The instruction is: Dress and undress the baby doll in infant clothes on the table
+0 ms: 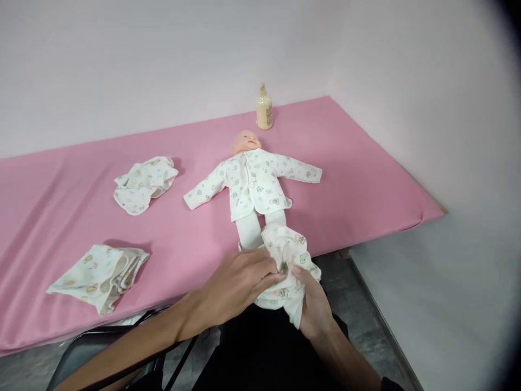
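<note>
A baby doll [246,142] lies on its back, dressed in a white printed jacket [240,187] with its sleeves spread wide. Bunched white printed baby pants [287,243] are at the doll's lower legs, near the front edge of the bed. My left hand [246,271] pinches the pants' fabric from the left, fingers closed. On the right side, my right hand [315,304] grips the same fabric, thumb on top. The cloth covers the ends of the doll's legs, so how far they go inside cannot be seen.
The pink-covered bed [195,239] meets walls at the back and right. A pump bottle [264,111] stands beyond the doll's head. To the left lie a crumpled printed cloth [144,182] and a folded printed cloth [95,274]. A dark chair [87,350] is at the lower left.
</note>
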Demonstrator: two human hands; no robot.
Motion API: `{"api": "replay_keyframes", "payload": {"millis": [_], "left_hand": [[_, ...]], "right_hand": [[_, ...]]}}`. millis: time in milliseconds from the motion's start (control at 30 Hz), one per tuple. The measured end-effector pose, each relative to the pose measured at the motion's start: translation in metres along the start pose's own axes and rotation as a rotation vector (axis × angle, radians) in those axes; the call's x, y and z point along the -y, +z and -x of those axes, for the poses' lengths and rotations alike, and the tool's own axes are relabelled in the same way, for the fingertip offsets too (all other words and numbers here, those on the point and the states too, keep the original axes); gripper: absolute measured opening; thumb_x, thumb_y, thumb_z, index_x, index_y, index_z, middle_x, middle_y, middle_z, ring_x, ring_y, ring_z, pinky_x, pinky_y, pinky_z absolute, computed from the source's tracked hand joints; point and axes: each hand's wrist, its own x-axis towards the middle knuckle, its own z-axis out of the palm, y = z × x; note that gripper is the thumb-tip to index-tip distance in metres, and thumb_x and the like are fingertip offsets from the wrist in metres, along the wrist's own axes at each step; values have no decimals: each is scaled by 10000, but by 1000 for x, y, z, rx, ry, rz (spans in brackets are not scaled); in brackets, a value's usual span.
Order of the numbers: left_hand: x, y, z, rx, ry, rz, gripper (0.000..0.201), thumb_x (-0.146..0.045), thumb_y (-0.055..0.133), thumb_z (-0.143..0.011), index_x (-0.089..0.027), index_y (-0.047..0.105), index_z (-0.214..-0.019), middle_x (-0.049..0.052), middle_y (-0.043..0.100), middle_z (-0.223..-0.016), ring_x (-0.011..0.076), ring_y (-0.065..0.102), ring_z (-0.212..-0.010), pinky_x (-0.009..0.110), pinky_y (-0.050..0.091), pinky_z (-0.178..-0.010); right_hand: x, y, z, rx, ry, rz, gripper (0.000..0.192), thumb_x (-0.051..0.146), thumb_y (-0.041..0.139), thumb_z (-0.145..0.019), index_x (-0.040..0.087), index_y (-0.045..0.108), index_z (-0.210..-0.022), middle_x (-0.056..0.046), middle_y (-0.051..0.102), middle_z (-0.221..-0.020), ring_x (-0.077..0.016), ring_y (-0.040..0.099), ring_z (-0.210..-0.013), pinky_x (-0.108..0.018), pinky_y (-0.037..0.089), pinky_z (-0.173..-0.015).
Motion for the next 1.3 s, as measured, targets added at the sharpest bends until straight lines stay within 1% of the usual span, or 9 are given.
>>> {"api": "replay_keyframes", "payload": {"millis": [167,300,467,600,700,833,967,1133,1300], "left_hand": [[0,-14,-6,135,93,-78,339,-354,372,-1008,-170,615,-862,18,589,-826,128,514,-764,269,369,-678],[4,-39,-3,144,-20,-261,370,-383,344,-1010,-167,610,-871,25,599,-840,150,527,-768,292,371,-696],[22,-59,-23,117,-87,-432,323,-337,326,-1009,-181,603,-1067,44,628,-1014,179,574,-908,318,419,-779],[46,-45,-66,162,166,-644,358,-94,389,-927,-182,566,-1225,79,601,-1202,215,539,-1124,358,416,-918],[58,-27,-95,242,333,-718,381,-71,469,-863,-193,598,-1199,78,609,-1203,219,514,-1185,374,386,-1002],[57,-12,-112,429,327,-744,324,-135,555,-799,-191,672,-1095,97,632,-1195,259,514,-1215,410,369,-1031],[55,-3,-116,605,243,-770,484,-255,639,-749,-272,623,-1232,69,593,-1318,299,398,-1353,495,246,-1117],[53,7,-124,531,301,-898,503,-202,659,-724,-273,641,-1222,91,660,-1185,298,518,-1201,519,162,-1140],[53,4,-128,485,404,-988,544,-218,688,-729,-183,609,-1267,155,647,-1146,300,544,-1110,478,253,-1103]], "right_hand": [[6,3,0,-11,46,-13,380,243,689,-816,146,648,-1182,-76,725,-1019,-232,682,-923,-392,520,-900],[8,1,0,-52,2,35,153,214,658,-824,98,709,-911,-82,700,-907,-193,642,-859,-322,499,-859],[5,-1,3,34,17,2,112,181,572,-804,128,650,-741,-1,500,-612,-111,447,-603,-243,409,-620],[-5,0,8,48,33,91,168,163,574,-744,151,546,-579,15,408,-566,-100,354,-573,-243,344,-596],[-13,-1,13,15,63,128,166,198,596,-695,152,536,-547,-1,450,-595,-109,390,-601,-251,352,-629],[-17,-5,16,10,76,223,161,242,616,-639,139,565,-527,-25,499,-606,-128,435,-633,-265,369,-665],[-15,-10,15,38,76,261,171,258,609,-654,144,569,-533,-27,495,-600,-130,434,-632,-266,362,-651],[-16,-14,13,35,77,319,182,288,649,-666,150,601,-558,-30,546,-621,-139,481,-654,-285,408,-712],[-25,-22,14,-88,24,500,194,322,767,-633,178,675,-723,-44,671,-736,-209,617,-785,-384,444,-917]]}}
